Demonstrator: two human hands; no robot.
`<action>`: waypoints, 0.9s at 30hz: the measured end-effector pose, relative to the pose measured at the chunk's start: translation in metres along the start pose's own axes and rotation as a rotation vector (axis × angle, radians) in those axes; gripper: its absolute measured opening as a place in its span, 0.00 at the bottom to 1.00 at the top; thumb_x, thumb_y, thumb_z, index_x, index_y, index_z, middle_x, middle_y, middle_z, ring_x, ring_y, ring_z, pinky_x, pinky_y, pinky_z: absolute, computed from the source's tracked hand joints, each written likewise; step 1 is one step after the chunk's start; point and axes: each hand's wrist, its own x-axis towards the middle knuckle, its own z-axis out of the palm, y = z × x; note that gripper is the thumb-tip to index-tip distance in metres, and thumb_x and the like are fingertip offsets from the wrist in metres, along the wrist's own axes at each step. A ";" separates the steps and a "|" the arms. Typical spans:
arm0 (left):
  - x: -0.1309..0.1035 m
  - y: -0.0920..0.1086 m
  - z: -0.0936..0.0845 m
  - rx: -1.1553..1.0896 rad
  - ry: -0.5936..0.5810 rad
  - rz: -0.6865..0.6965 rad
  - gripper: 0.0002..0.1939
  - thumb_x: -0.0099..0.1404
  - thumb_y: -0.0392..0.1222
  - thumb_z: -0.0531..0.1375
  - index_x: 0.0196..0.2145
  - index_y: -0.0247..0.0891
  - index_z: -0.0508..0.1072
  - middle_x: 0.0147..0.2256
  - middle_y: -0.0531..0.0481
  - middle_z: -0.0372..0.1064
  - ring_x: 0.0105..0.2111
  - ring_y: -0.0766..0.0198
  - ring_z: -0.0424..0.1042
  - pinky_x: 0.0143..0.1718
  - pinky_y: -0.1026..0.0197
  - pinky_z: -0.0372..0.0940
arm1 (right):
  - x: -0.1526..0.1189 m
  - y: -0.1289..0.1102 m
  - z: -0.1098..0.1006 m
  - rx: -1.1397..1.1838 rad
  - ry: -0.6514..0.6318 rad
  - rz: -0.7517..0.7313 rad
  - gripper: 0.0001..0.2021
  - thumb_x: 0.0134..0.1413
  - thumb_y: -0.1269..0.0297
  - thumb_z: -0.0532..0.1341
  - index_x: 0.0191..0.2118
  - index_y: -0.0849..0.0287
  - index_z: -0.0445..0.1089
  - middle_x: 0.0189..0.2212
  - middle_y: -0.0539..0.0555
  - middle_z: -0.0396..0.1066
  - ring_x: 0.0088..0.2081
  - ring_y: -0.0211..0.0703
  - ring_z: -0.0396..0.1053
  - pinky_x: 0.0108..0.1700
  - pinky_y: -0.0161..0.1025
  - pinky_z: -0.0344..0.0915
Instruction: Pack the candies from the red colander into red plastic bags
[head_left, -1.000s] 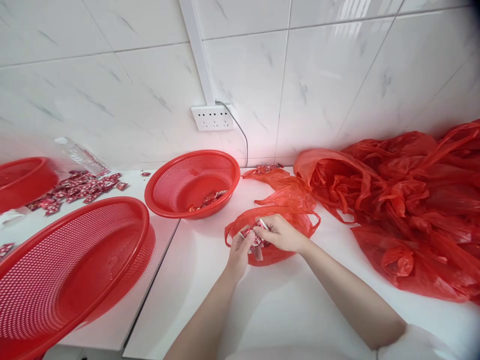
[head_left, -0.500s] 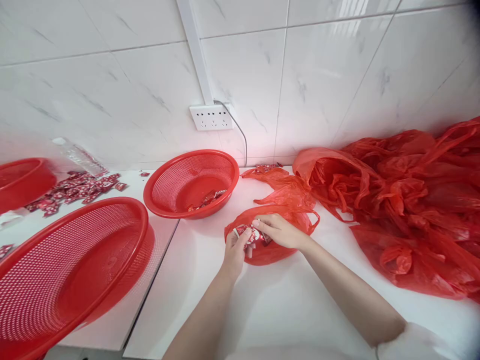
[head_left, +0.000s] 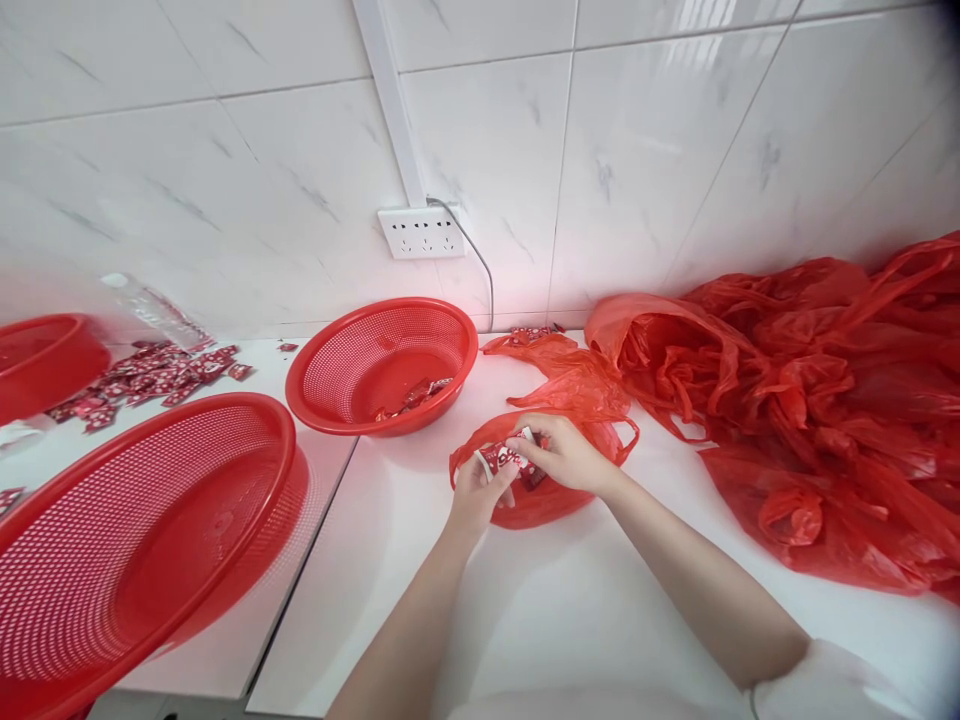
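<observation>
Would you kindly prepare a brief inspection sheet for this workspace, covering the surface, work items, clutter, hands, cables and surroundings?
Surface: white tabletop, crossed by a dark seam.
Work items: red-and-white packet, held at the mouth of an open red bag.
Clutter: packet pile and clear bottle at left; heap of red bags at right.
Hands: left hand and right hand both grip the packet.
Cables: grey cable hanging beside the socket panel.
Surroundings: perforated red baskets to the left; tiled wall behind.
</observation>
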 end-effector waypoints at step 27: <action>0.002 -0.001 0.000 -0.009 0.048 0.061 0.21 0.62 0.60 0.58 0.30 0.37 0.68 0.20 0.57 0.64 0.16 0.73 0.62 0.17 0.69 0.56 | -0.002 -0.009 -0.016 0.232 -0.357 0.143 0.18 0.62 0.49 0.54 0.36 0.59 0.72 0.30 0.53 0.74 0.32 0.43 0.71 0.34 0.38 0.68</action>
